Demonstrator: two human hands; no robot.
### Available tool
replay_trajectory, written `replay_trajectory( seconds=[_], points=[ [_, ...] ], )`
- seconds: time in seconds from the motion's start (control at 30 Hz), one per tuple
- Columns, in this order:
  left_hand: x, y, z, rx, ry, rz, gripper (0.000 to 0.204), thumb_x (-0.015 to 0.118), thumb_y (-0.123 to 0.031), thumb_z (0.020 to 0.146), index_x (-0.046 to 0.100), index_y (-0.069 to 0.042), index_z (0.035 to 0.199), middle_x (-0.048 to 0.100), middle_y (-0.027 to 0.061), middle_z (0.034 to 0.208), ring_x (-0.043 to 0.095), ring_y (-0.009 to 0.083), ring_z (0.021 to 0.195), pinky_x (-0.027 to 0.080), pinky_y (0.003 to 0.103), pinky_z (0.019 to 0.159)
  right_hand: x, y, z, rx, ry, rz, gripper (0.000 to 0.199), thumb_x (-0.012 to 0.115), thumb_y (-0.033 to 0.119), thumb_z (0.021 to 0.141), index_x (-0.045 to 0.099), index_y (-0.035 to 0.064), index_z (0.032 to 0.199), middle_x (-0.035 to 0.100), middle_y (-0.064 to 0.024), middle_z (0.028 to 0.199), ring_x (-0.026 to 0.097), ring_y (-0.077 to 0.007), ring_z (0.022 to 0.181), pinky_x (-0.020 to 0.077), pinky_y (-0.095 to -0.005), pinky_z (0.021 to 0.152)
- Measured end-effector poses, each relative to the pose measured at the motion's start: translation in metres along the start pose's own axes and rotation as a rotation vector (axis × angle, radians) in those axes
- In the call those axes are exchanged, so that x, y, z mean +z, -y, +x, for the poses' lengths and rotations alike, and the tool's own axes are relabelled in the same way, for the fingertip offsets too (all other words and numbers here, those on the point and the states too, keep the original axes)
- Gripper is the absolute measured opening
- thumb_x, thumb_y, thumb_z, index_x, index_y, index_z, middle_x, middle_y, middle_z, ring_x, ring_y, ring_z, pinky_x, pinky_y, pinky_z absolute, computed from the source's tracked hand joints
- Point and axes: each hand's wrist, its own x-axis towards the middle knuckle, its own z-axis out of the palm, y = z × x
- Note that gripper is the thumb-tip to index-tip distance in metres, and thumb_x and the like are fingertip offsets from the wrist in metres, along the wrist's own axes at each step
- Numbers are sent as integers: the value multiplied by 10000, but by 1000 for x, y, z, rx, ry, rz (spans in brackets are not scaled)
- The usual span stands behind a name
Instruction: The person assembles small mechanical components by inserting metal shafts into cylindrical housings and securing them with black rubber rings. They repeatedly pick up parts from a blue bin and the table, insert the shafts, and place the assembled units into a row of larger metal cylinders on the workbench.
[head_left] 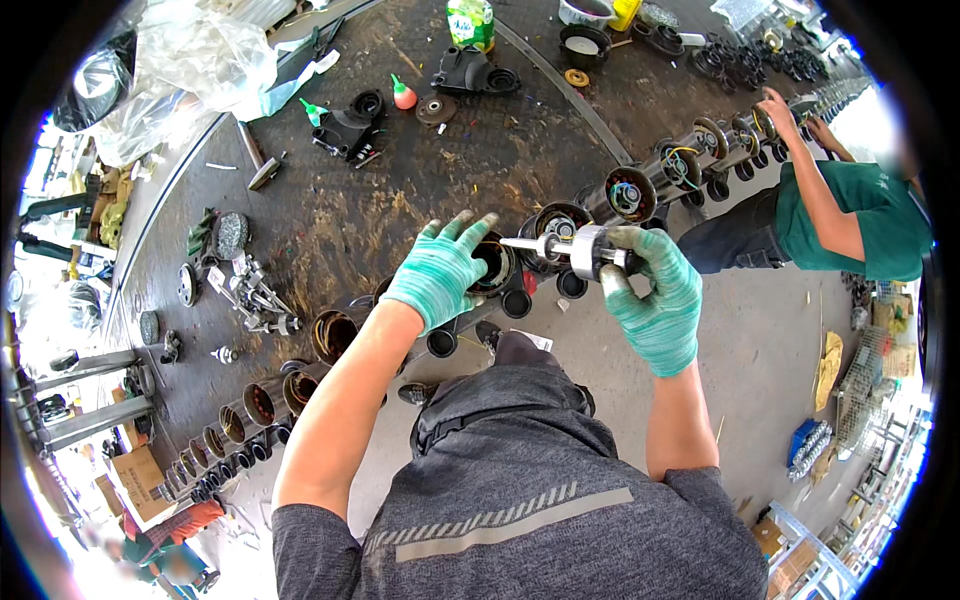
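My right hand [655, 300], in a green-and-grey work glove, grips a motor rotor [588, 252], a silvery cylinder on a shaft. The thin end of the shaft points left, over the row of housings. My left hand [440, 272], gloved alike, lies with its fingers stretched out along the near-left rim of a dark round motor housing [499, 278]. This housing stands with its mouth upward; coppery windings show faintly inside. Just right of it, partly behind the rotor, is another housing [560, 216] with wires in it.
More open housings [335, 335] line the table edge on both sides. On the stained dark table [400, 180] lie a hammer [262, 165], several rotors [255, 295], black castings [475, 72] and a red squeeze bottle [403, 95]. A co-worker in a green shirt [850, 215] handles housings at right.
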Motion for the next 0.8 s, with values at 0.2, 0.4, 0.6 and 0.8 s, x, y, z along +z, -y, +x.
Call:
replay_trajectory(
  seconds=[0.2, 0.4, 0.6, 0.8],
  points=[
    [1, -8, -9, 41, -128, 73, 351, 859, -370, 793, 816, -172, 1079, 493, 67, 1627, 378, 323, 1555, 254, 599, 1278, 20, 9, 17, -84, 167, -110, 406, 826, 27, 802, 734, 100, 1191, 694, -99, 958, 725, -281, 774, 602, -365, 684],
    [24, -19, -38, -169, -324, -2, 286, 833, -378, 826, 827, -161, 1012, 564, 74, 1538, 402, 352, 1524, 231, 599, 1274, 59, 5, 25, -96, 319, -191, 342, 815, 143, 850, 740, 125, 1183, 710, -106, 967, 724, -323, 798, 608, -412, 689],
    [53, -24, -54, -280, -523, -145, 273, 814, -331, 855, 824, -156, 1065, 651, 71, 1392, 484, 367, 1448, 295, 574, 1240, 99, -15, 27, -198, 504, -417, 331, 766, 324, 919, 738, 147, 1197, 685, -118, 990, 734, -334, 830, 590, -457, 689],
    [60, -22, -58, -277, -564, -184, 245, 774, -301, 898, 813, -169, 1101, 674, 58, 1383, 534, 317, 1409, 322, 547, 1235, 122, -23, 22, -155, 660, -494, 360, 729, 338, 951, 706, 152, 1258, 672, -153, 1049, 736, -363, 859, 595, -479, 724]
  ],
)
